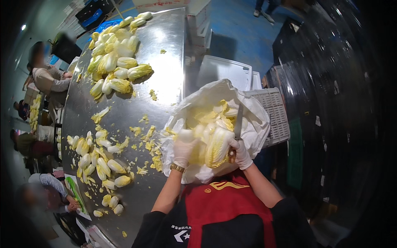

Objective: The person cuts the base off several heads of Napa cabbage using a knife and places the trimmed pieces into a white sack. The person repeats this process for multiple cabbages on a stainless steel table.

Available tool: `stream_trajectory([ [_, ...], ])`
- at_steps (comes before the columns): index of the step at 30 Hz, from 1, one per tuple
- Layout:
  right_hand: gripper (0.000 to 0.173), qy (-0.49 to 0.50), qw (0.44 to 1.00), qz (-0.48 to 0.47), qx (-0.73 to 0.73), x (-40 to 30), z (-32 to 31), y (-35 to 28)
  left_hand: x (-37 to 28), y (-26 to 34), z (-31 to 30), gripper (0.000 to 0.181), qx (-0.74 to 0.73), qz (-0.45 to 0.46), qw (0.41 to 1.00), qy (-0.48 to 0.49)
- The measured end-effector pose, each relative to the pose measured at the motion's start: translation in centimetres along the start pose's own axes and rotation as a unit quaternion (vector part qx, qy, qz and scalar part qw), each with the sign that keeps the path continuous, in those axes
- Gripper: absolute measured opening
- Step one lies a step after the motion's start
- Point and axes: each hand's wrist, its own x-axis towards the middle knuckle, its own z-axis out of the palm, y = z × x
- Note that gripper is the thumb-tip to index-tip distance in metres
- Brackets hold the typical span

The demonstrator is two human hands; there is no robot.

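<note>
My gloved right hand [241, 154] grips a knife [238, 122] by its brown handle, the blade pointing away from me over an open white sack [256, 124]. The fingers of that hand also touch a pale napa cabbage head [218, 147] above the sack. On the other side, my gloved left hand [185, 150], with a gold-coloured watch on its wrist, is over the sack's left edge; motion blur hides its fingers and whether the pale shape at them is held. Yellow leaves and cabbage pieces [206, 116] lie inside the sack.
A steel table [167, 37] on the left bears a pile of napa cabbages [116, 52], smaller heads [104, 166] and leaf scraps [150, 144]. A white plastic crate [273, 111] and white foam lids [226, 71] stand beyond the sack. Several people are at the left.
</note>
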Motion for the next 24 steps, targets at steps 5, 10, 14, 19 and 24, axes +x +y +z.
stream_trajectory([
  [5, 0.044, -0.024, 0.997, -0.062, -0.048, 0.1, 2.1, -2.8, -1.1, 1.2, -0.3, 0.060, -0.022, 0.118, 0.972, -0.200],
  [10, 0.051, 0.001, 0.971, -0.031, -0.239, 0.3, 5.8, -5.5, -3.2, 0.4, 3.1, 0.058, -0.317, 0.093, 0.924, -0.191],
  [14, 0.049, -0.006, 0.954, -0.084, -0.289, 0.3, 6.4, -3.9, -4.1, 1.3, 3.1, 0.053, -0.329, 0.146, 0.927, -0.104],
  [19, 0.040, -0.007, 0.971, -0.064, -0.232, 1.0, 4.1, -1.4, -3.7, -1.7, 4.7, 0.043, -0.212, 0.182, 0.960, 0.003],
  [24, 0.035, -0.019, 0.988, -0.030, -0.148, 0.8, 2.8, -0.2, -1.0, -5.2, 5.8, 0.040, -0.273, 0.042, 0.960, -0.048],
])
